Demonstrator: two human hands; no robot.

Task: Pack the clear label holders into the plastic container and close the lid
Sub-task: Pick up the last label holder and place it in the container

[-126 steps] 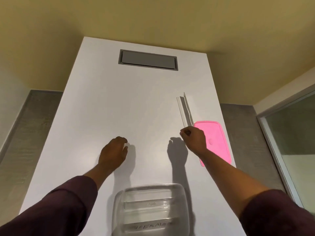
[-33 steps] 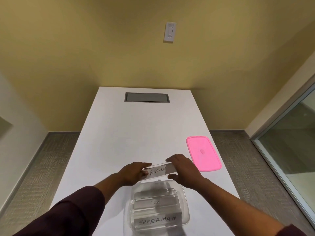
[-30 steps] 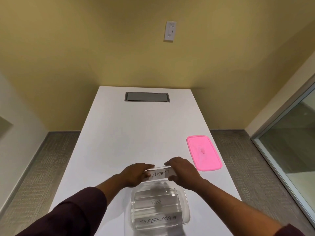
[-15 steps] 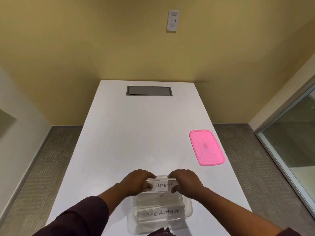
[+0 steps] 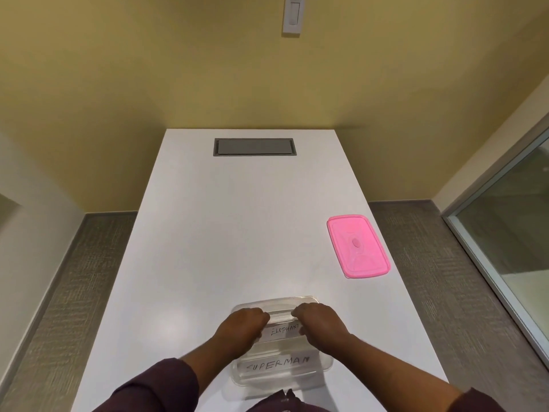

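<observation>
Clear holder (image 5: 284,330) w/ "ELEPHANT" card, pinched at both ends: left hand (image 5: 241,325) on one end, right hand (image 5: 321,321) on the other, both closed on it inside the container (image 5: 322,364). Half a sec ago it sat higher, at the rim. "SUPERMAN" holder (image 5: 277,367) just below the grip. Pink lid (image 5: 357,245) off, well up-right on the table (image 5: 237,233); nothing blocking.

Container (image 5: 323,364) at worktop (image 5: 237,233) near edge; lid (image 5: 358,246) by right edge; label holders (image 5: 283,331) inside container.

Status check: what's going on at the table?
Left hand, right hand gripping ELEPHANT holder inside clear container. Pink lid off, lying apart. Nothing blocking.
</observation>
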